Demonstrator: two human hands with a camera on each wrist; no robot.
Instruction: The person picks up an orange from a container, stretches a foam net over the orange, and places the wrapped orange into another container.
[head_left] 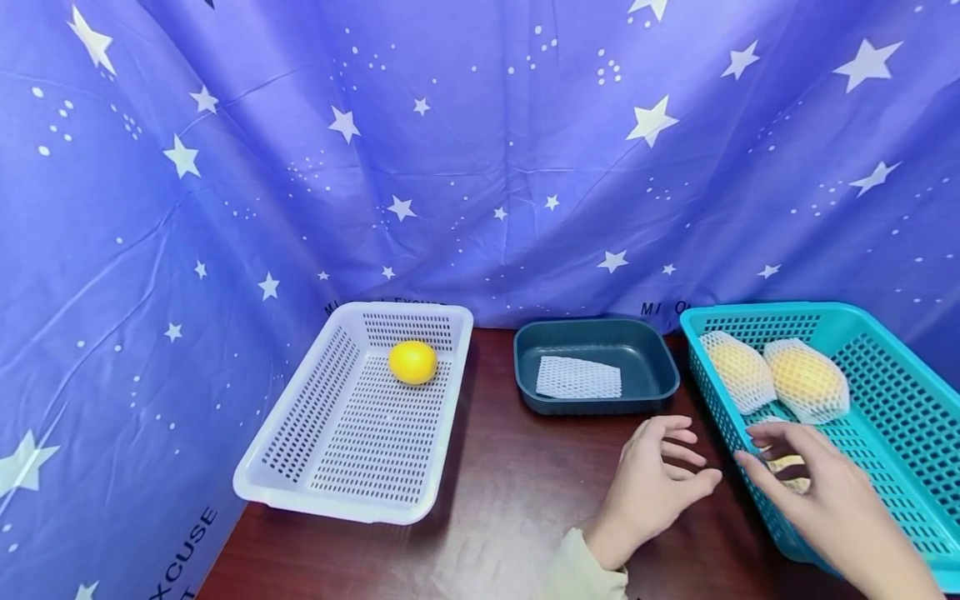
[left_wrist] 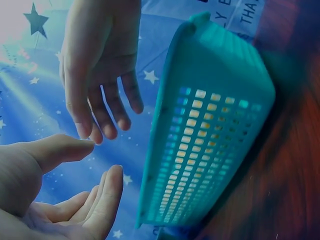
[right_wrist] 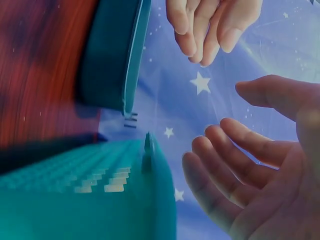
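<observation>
My left hand [head_left: 651, 483] hovers over the table between the dark tray and the teal basket [head_left: 900, 392], its fingers loosely bent and nothing in them. Over the basket's near left side is my right hand [head_left: 825, 492], thumb and fingers apart, also holding nothing. Two yellow fruits in white foam nets, a left one [head_left: 738, 371] and a right one [head_left: 806, 379], lie inside the basket. Beneath the right hand another netted fruit [head_left: 792, 473] shows only in part. In both wrist views the two hands face each other with a gap between them.
A dark blue-green tray [head_left: 596, 407] at the back holds a flat white foam net [head_left: 577, 377]. To the left, a white basket [head_left: 431, 492] contains one bare yellow fruit [head_left: 412, 362]. Behind the brown table [head_left: 510, 500] hangs a blue star-patterned curtain [head_left: 465, 125].
</observation>
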